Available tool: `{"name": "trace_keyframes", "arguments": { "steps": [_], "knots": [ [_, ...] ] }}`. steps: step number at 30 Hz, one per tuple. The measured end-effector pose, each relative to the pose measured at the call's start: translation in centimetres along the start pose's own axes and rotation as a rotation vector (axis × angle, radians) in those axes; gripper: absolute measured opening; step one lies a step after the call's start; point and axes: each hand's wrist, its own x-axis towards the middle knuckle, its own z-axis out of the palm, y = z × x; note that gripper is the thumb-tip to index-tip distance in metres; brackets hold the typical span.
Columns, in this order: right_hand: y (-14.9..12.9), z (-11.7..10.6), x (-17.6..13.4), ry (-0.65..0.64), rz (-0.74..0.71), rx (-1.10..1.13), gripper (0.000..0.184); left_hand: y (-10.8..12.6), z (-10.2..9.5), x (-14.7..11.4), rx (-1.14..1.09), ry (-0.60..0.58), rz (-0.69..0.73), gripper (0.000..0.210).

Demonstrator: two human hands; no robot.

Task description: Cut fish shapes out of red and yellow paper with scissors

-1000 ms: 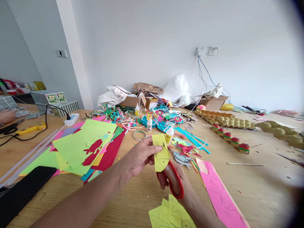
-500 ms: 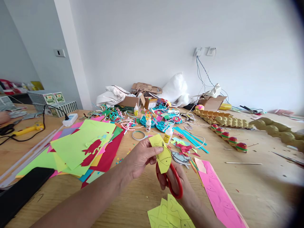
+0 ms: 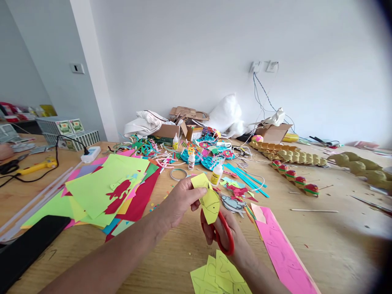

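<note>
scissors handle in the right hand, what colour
Red; the scissors handle shows best in the head view, looped around the right hand.

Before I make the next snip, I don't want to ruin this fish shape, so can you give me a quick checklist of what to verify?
1. Left hand pinches the yellow paper piece firmly: ok.
2. Right hand is in the red scissors handles: ok.
3. Blades meet the drawn outline: cannot tell, the paper hides them.
4. Left fingertips are away from the blades: cannot tell.
5. Paper is held above the table, free to turn: ok.
6. Yellow offcuts lie below, apart from the cut: ok.
</note>
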Motion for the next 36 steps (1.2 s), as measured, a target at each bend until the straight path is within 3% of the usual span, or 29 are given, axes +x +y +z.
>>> {"name": "trace_keyframes", "arguments": {
  "steps": [31, 36],
  "knots": [
    [0.15, -0.05, 0.23, 0.043, 0.006, -0.072, 0.029, -0.15, -0.42, 0.15, -0.010, -0.054, -0.024, 0.017],
    [-0.02, -0.03, 0.42, 0.040, 0.010, -0.089, 0.031, -0.27, -0.19, 0.22, 0.020, -0.006, 0.001, 0.018]
  ]
}}
